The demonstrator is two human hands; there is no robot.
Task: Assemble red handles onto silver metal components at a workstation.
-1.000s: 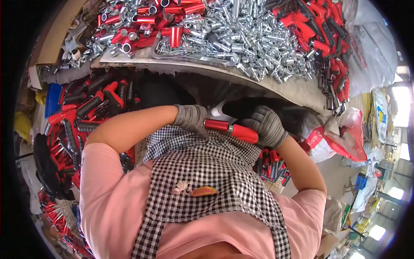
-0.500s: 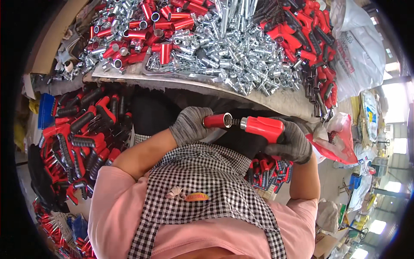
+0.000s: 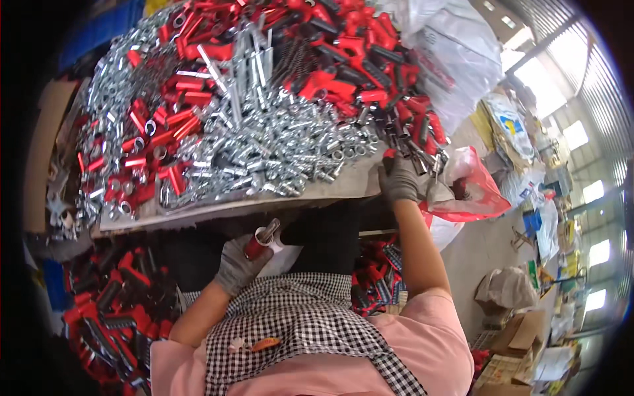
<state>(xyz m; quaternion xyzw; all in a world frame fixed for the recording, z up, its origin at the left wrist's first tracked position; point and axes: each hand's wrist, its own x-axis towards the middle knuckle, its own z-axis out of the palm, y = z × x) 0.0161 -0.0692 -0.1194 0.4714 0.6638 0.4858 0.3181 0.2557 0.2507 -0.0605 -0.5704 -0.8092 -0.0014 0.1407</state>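
My left hand (image 3: pixel 236 266) is gripping a red tube (image 3: pixel 259 243) below the table (image 3: pixel 290 196) edge, its long axis tilting up and rightward, metal end uppermost. My right hand (image 3: pixel 401 179) is closing on black parts (image 3: pixel 422 158) at the table's right corner.

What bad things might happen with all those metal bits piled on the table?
The silver metal parts are heaped right to the table edge, so some may roll off. The right hand reaches into red and black handles at the corner and might knock them down. The left hand holds a red tube loosely; it may slip.
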